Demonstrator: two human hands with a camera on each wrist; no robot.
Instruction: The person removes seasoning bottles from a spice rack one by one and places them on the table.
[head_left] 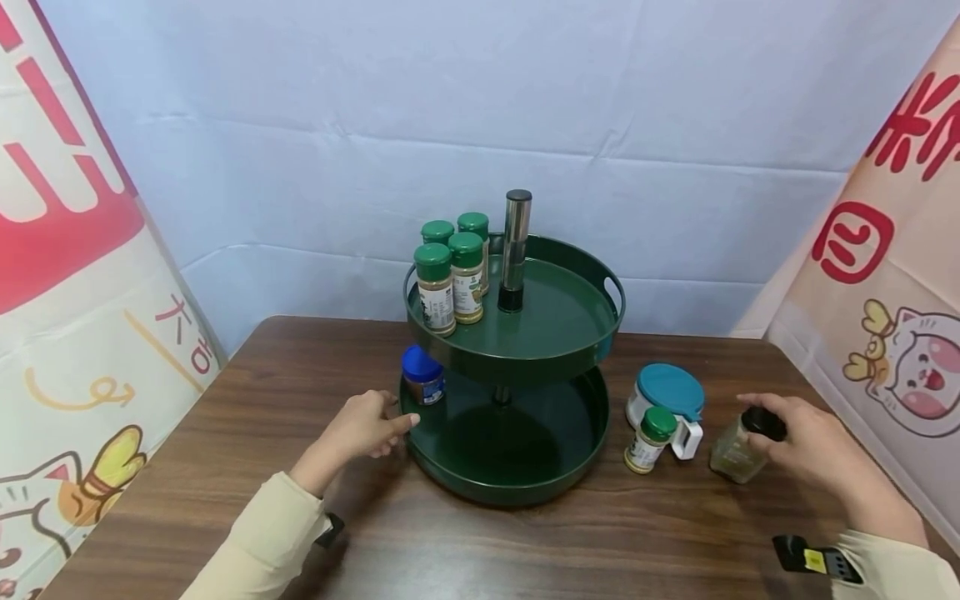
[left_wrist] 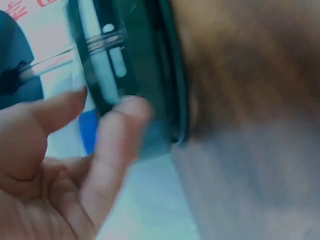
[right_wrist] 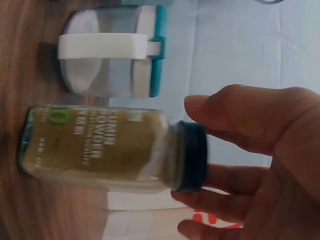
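Note:
My right hand (head_left: 813, 442) is around the black cap (right_wrist: 194, 156) of a square glass cumin powder jar (right_wrist: 95, 145). In the right wrist view the thumb stands a little apart from the cap, while other fingers reach the cap's far side. At the left rim of a green two-tier turntable (head_left: 510, 492) is my left hand (head_left: 367, 425), its thumb extended over the lower tier's edge; whether it touches is unclear. A blue-lidded jar (head_left: 423, 377) stands on that lower tier, just beyond the left hand. Several green-capped spice bottles (head_left: 436, 296) are grouped on the upper tier's left side.
Between the turntable and the cumin jar are a green-capped bottle (head_left: 647, 446) and a clear canister (right_wrist: 107, 52) with a teal lid and white handle. A metal post (head_left: 516, 242) rises from the upper tier. Light cloth (head_left: 337, 192) hangs behind the wooden table (head_left: 450, 550).

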